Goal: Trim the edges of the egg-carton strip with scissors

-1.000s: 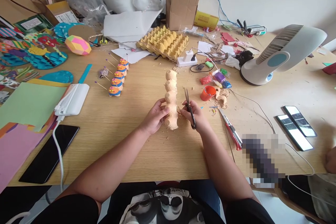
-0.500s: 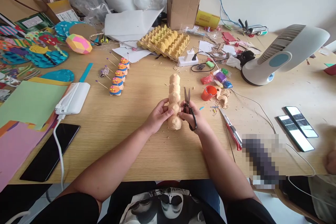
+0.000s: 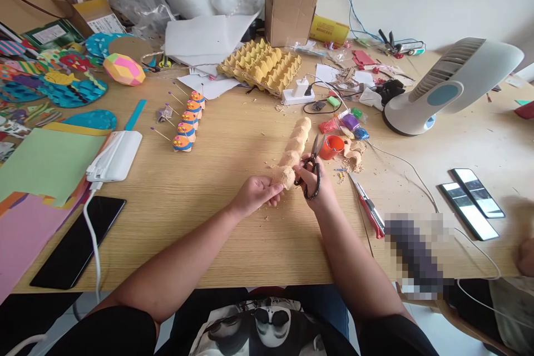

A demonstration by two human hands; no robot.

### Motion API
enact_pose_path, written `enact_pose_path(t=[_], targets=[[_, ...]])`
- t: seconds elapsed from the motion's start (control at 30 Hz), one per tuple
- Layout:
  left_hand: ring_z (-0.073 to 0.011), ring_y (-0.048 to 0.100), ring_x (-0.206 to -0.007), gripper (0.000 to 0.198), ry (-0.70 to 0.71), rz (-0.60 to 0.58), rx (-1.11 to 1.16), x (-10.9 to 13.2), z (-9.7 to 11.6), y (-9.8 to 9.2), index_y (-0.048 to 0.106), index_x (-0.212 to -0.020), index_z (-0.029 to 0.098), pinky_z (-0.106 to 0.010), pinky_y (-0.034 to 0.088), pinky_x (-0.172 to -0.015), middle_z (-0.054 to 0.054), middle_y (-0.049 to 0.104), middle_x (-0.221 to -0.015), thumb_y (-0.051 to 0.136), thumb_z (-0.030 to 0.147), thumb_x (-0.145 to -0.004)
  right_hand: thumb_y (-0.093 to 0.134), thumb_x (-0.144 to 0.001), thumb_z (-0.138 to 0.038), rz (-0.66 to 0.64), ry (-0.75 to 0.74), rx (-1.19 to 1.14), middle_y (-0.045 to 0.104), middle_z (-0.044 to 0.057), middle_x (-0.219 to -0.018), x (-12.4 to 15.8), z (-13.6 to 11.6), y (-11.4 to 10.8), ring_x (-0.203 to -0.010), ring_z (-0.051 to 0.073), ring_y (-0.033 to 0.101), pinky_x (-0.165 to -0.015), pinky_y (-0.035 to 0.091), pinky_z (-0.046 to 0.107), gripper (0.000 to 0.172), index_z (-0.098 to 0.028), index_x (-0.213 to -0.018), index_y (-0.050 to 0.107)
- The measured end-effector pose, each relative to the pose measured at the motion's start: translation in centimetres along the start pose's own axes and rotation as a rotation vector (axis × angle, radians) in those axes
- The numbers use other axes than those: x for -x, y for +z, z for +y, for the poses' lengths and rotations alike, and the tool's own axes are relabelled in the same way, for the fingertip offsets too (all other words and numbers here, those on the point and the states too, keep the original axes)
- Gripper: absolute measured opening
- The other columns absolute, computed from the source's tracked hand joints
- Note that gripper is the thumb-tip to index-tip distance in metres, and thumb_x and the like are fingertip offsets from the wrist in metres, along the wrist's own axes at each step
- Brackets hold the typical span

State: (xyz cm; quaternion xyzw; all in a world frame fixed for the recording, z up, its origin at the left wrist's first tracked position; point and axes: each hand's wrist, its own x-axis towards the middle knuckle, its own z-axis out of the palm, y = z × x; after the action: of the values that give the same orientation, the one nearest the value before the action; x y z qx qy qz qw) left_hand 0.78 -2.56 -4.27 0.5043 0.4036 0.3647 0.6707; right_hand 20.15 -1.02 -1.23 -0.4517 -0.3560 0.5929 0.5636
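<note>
A strip of egg carton [image 3: 294, 147], tan and bumpy with several rounded cups, slants away from me over the table. My left hand [image 3: 259, 193] pinches its near end between thumb and fingers. Against the strip's right side, my right hand [image 3: 315, 183] is closed round black-handled scissors [image 3: 316, 164], whose slightly parted blades point up and away. Its fingertips also touch the strip. Beyond the hands stands an orange-red cup [image 3: 332, 147], with torn carton scraps [image 3: 354, 156] to its right.
A red utility knife [image 3: 369, 206] lies right of my right forearm. Decorated carton caterpillars [image 3: 188, 121] stand on the left. At the back are a yellow egg tray [image 3: 258, 67], a power strip [image 3: 298, 94] and a white fan [image 3: 442, 89]. Phones [image 3: 471, 203] lie far right.
The carton strip has swung from upright in view to slanting, its far end now to the right. My left hand has slid to its near end; the scissors have shifted right.
</note>
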Motion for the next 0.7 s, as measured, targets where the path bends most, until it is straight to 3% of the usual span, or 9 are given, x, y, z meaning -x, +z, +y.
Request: enact_pose_path(t=[0.17,0.47,0.7], targets=[[-0.0145,0.065,-0.054,0.057,-0.041,0.045,0.035,-0.04,0.26,0.41,0.077,-0.075,0.014,-0.026,0.050,-0.050,-0.007,0.072,-0.066,0.088,0.069,-0.077,0.093,-0.069,-0.034,-0.001,-0.026,0.002,0.058,-0.007,-0.083,0.11,0.13,0.07,-0.065,0.009,0.055,-0.060,0.040,0.026,0.049,-0.025,-0.100,0.057],[-0.0129,0.065,-0.059,0.038,-0.012,0.030,0.072,-0.12,0.46,0.88,0.076,-0.085,0.014,-0.026,0.054,-0.055,-0.003,0.072,-0.074,0.095,0.045,-0.075,0.092,-0.069,-0.035,0.021,-0.020,0.001,0.057,-0.007,-0.084,0.17,-0.05,0.22,-0.066,0.011,0.053,-0.062,0.041,0.027,0.048,-0.026,-0.101,0.057],[-0.0126,0.066,-0.056,0.053,-0.034,0.045,0.186,-0.21,0.57,0.66,0.073,-0.080,0.014,-0.023,0.052,-0.051,-0.006,0.074,-0.072,0.092,0.063,-0.076,0.088,-0.072,-0.036,0.056,-0.077,0.031,0.056,-0.006,-0.087,0.19,-0.08,0.19,-0.068,0.012,0.054,-0.062,0.041,0.028,0.046,-0.027,-0.103,0.056]])
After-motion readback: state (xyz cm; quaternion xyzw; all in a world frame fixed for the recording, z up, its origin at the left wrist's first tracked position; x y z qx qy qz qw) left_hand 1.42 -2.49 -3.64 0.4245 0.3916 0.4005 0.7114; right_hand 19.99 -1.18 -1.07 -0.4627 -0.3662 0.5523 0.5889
